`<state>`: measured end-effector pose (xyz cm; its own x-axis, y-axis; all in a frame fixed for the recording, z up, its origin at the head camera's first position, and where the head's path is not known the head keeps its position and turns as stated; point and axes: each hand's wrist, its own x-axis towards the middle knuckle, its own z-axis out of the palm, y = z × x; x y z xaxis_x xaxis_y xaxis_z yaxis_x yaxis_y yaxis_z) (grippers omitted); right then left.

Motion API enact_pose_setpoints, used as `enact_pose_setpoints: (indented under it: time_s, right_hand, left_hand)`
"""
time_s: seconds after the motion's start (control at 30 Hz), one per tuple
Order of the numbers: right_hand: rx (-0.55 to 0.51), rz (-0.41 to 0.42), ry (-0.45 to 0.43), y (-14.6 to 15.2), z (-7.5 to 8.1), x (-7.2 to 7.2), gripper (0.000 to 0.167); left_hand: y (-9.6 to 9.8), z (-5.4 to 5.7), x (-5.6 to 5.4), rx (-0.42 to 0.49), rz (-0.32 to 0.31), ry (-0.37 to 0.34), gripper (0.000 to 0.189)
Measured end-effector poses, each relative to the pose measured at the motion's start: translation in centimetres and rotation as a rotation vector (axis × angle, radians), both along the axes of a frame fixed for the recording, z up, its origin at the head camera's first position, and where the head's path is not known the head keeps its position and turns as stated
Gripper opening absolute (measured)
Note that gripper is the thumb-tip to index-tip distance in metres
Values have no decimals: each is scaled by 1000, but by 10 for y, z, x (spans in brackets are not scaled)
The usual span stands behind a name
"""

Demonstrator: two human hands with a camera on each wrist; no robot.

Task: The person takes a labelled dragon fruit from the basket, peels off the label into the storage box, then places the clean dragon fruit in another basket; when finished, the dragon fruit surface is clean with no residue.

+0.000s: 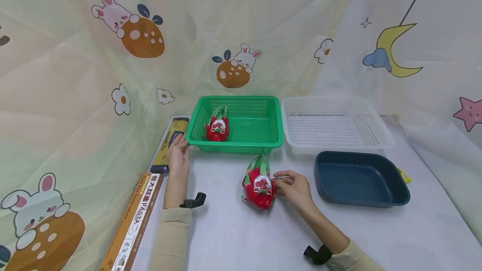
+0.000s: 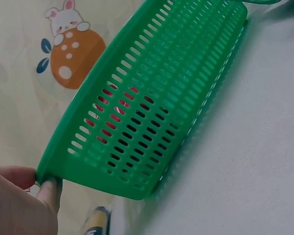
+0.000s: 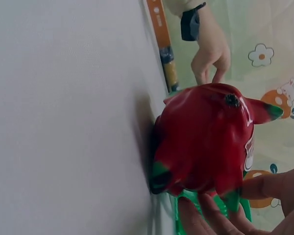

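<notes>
My left hand (image 1: 178,157) pinches the rim of the green plastic basket (image 1: 256,128) at its front left corner, thumb and fingers on either side of the edge. Inside that basket, on the left, lies a red dragon fruit with a label. My right hand (image 1: 293,188) holds a second dragon fruit (image 1: 260,190) by its right side, in front of the basket. In the right wrist view, thumb and fingers pinch a green-tipped scale of this red fruit (image 3: 206,139). Whether it rests on the table or hangs just above, I cannot tell.
A white basket (image 1: 335,124) stands right of the green one. In front of it sits a dark blue tray (image 1: 361,177), with a small yellow thing (image 1: 404,175) partly behind. Along the left edge lie a yellow pack (image 1: 165,147) and a long pasta box (image 1: 132,225).
</notes>
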<state>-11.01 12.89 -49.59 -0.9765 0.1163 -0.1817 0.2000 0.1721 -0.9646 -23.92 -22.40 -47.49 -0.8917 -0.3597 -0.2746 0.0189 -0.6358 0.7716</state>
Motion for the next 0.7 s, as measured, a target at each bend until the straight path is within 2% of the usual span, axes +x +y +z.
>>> enact_pose_setpoints:
  time_s: [0.13, 0.33, 0.6, 0.7]
  right_hand:
    - [98, 44, 49, 3, 0, -3, 21]
    - [173, 66, 130, 7, 1, -10, 21]
    - [178, 74, 197, 12, 12, -19, 20]
    - [156, 101, 191, 15, 19, -21, 23]
  left_hand:
    - [0, 1, 1, -8, 1, -4, 57]
    - [3, 0, 2, -52, 34, -9, 56]
    - [10, 5, 4, -233, 197, -57, 47]
    - [12, 9, 6, -294, 222, -69, 48]
